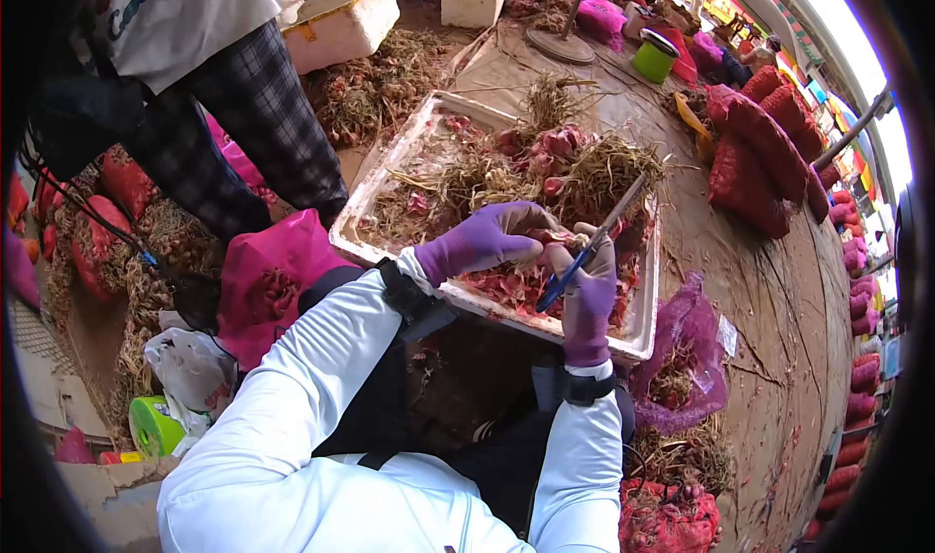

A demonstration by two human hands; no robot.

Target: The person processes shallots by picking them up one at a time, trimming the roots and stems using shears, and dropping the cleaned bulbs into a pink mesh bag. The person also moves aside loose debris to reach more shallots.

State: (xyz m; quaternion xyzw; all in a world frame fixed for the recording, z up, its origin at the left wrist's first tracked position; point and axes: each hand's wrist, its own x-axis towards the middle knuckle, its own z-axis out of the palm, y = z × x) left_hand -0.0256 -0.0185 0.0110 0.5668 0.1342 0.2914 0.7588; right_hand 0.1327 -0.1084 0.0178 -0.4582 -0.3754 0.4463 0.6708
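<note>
A white foam tray stands in front of me, filled with pink-skinned bulbs, dry stalks and loose red skins. Over its near part, my left hand, in a purple glove, pinches a small pale pink bulb. My right hand, gloved in purple too, is closed round blue-handled scissors. Their long blades point away and to the right, across the stalks. The fingertips of both hands almost meet at the bulb, and my fingers partly hide it.
A person in checked trousers stands at the left. Pink bags lie beside my left arm. A purple mesh bag sits right of the tray, a red net sack near my right elbow. Red sacks are piled far right.
</note>
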